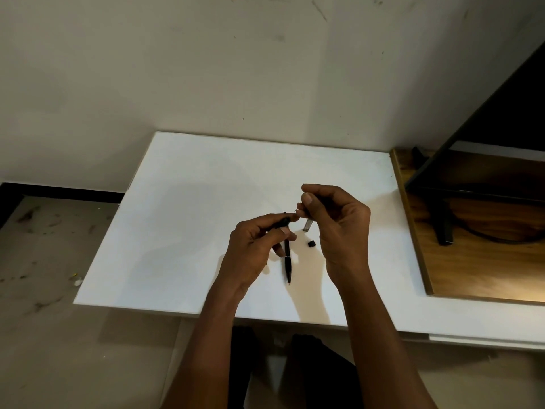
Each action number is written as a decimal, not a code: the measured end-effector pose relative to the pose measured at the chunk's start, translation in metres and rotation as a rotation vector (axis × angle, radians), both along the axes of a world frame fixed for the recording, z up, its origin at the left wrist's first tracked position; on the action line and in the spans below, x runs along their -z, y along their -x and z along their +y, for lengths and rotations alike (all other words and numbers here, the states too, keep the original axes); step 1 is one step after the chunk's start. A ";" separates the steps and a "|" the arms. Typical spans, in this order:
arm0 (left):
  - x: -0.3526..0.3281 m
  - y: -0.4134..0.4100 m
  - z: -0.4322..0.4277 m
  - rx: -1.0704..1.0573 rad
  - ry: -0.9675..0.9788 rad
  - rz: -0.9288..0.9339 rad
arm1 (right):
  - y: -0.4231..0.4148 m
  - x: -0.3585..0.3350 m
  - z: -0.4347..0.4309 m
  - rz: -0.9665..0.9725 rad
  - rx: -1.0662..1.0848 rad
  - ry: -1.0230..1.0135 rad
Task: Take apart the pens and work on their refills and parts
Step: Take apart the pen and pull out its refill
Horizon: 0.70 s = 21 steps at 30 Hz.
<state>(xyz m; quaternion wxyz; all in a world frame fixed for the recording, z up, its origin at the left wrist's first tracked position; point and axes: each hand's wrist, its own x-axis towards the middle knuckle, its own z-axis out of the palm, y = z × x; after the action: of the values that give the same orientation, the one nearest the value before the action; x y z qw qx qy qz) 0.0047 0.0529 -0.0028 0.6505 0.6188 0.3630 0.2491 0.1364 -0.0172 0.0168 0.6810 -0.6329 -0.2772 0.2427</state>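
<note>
Head | L hand (253, 249) pinches blk pen part (283, 222) | R hand (339, 225) pinches thin refill (295, 211) | pen (287, 264) on table (191, 202)

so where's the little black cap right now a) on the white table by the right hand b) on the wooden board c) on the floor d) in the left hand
a, the little black cap lies on the white table beside the right hand

**Centre crowded, left open**

Passage is being left across the white table's (191, 208) left half. The centre is being blocked by the left hand (253, 249) gripping a pen part (283, 222), the right hand (339, 228) pinching a thin rod (295, 211), a lying black pen (287, 261), a cap (311, 243) and a grey tube (306, 225).
</note>
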 end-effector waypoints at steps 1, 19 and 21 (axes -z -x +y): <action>0.000 0.000 0.000 -0.003 -0.008 0.004 | 0.001 0.000 0.000 -0.030 -0.019 0.026; -0.004 0.030 0.014 -0.103 -0.067 -0.022 | 0.013 0.014 0.008 -0.368 0.036 0.286; -0.004 0.034 0.017 -0.143 -0.060 -0.029 | 0.018 0.020 0.010 -0.453 -0.083 0.415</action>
<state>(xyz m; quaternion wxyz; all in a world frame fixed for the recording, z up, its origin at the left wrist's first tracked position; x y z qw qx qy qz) -0.0295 0.0699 0.0016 0.6175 0.6066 0.3893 0.3148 0.1180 -0.0075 -0.0031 0.4475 -0.7847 -0.3919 0.1744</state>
